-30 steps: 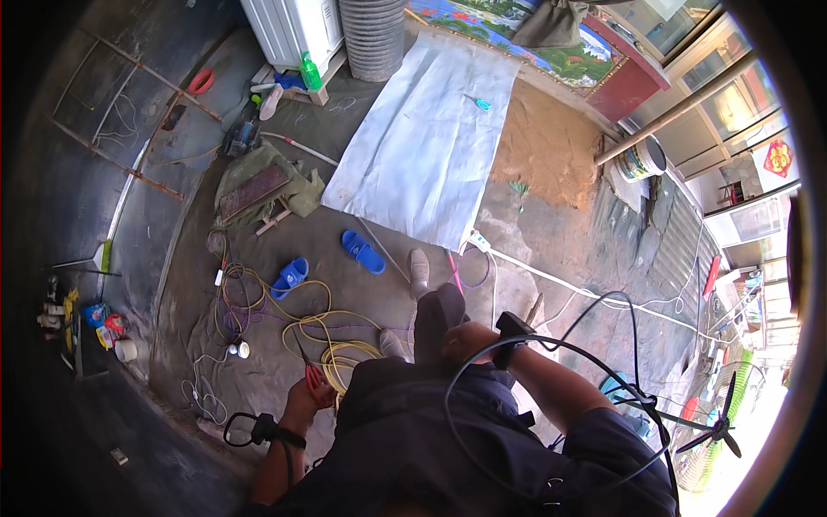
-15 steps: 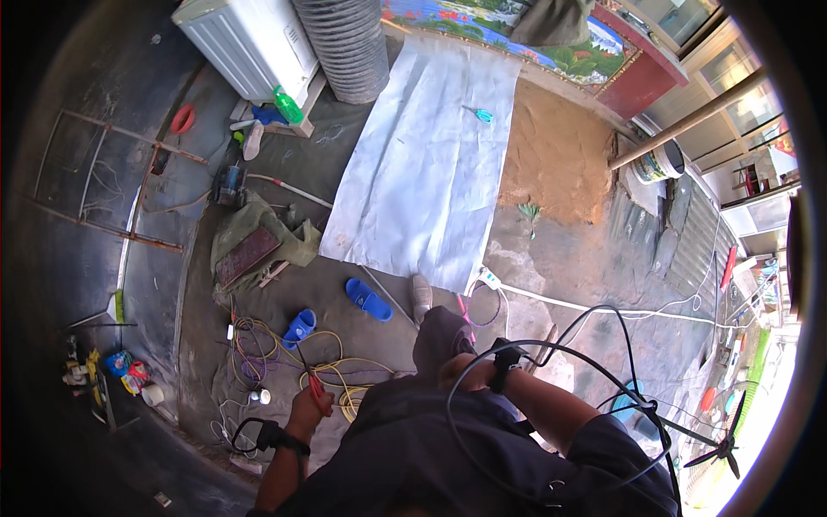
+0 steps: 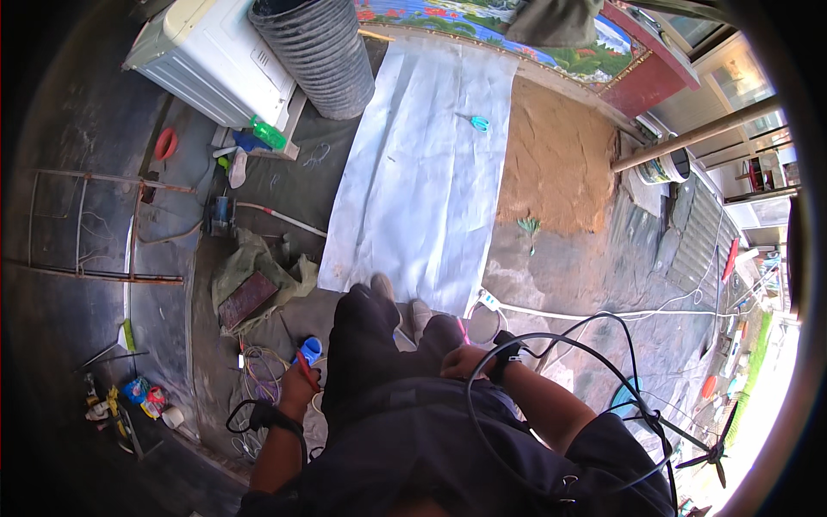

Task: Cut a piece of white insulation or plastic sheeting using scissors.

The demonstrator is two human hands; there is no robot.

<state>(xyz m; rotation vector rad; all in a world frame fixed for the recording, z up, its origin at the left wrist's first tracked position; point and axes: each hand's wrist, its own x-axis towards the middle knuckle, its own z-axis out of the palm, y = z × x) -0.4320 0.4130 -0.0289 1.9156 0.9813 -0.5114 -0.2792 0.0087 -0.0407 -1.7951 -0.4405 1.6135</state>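
My left hand (image 3: 299, 390) is closed around a tool with a red handle (image 3: 307, 370); its kind is not clear. It is held beside my left thigh, above a blue slipper (image 3: 311, 348). My right hand (image 3: 465, 362) rests against my right thigh with curled fingers, and whatever they may hold is hidden. Black straps circle both wrists, and a black cable (image 3: 551, 336) loops past the right one. In front of me a long whitish sheet (image 3: 422, 172) lies creased on the ground, with both my feet at its near edge. Teal-handled scissors (image 3: 479, 123) lie on its far part.
A white power strip (image 3: 488, 299) with a long white cord sits by the sheet's near right corner. Tangled cables (image 3: 258, 366) lie at my left. Further left are a rusty metal frame (image 3: 133, 228) and a crumpled green cloth (image 3: 250, 250). Sand (image 3: 556, 155) borders the sheet's right side.
My left foot has stepped forward onto the sheet's near edge beside the right. My left hand has shifted slightly up and left with the red-handled tool; one blue slipper is now hidden by my leg.
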